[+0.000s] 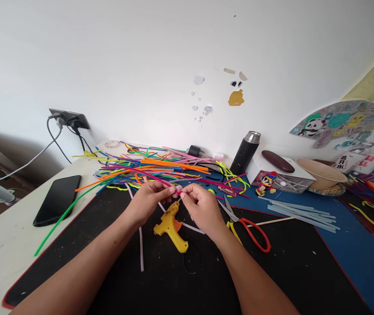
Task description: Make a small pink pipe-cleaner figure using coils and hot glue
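My left hand (154, 197) is closed, with thumb and index finger pinching a magenta pipe cleaner (181, 193). My right hand (200, 205) pinches the same pipe cleaner close by, so the fingertips nearly meet. A small pale pink bit shows between them, too small to make out. Just below the hands lies a yellow hot glue gun (174, 234), its nozzle end pointing up towards the fingers. Right of my right hand lie scissors (255, 234) with red handles, blades apart. A pale lilac pipe cleaner (141, 249) lies left of the glue gun.
Behind the hands spreads a heap of coloured pipe cleaners (160, 164). A black phone (57, 200) lies at left. At right are a black thermos (245, 153), a tissue box (285, 177), a small figurine (266, 183), clear glue sticks (301, 212) and a bowl (321, 173).
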A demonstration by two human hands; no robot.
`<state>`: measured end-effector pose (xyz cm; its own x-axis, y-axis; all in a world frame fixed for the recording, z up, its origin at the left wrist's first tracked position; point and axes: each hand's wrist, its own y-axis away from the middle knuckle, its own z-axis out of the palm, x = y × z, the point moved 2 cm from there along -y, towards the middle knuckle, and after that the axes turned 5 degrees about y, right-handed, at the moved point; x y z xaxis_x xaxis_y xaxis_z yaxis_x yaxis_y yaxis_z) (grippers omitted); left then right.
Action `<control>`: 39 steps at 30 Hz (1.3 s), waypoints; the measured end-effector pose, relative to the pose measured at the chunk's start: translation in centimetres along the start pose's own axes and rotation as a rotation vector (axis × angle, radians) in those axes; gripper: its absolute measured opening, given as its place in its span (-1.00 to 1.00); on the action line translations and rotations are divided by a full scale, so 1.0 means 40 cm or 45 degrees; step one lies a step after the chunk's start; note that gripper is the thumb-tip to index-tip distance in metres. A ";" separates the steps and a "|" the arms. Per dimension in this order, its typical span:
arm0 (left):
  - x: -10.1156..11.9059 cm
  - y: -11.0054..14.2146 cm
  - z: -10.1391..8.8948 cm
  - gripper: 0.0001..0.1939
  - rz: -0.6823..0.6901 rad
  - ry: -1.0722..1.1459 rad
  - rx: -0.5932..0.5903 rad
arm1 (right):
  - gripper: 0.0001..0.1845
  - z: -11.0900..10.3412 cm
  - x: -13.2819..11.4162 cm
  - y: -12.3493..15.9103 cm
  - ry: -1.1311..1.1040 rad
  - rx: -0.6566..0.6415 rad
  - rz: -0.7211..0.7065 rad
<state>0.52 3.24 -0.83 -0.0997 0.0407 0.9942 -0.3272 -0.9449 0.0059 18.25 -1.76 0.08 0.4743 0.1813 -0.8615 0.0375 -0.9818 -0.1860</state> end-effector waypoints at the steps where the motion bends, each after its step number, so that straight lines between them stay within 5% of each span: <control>1: 0.003 0.001 0.001 -0.60 0.012 -0.012 0.008 | -0.80 -0.001 -0.002 0.000 0.024 -0.004 -0.017; 20: 0.022 0.030 0.022 -0.78 0.333 -0.625 0.058 | -0.87 0.009 0.010 -0.001 0.389 -0.024 -0.135; 39: 0.010 0.020 0.013 -0.71 0.200 -0.394 0.035 | -0.89 0.011 0.005 0.000 0.320 -0.024 -0.132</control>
<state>0.72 2.32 -0.36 0.1444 -0.2023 0.9686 -0.3048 -0.9404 -0.1509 17.95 -1.71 -0.32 0.6703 0.2639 -0.6936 0.1126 -0.9600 -0.2565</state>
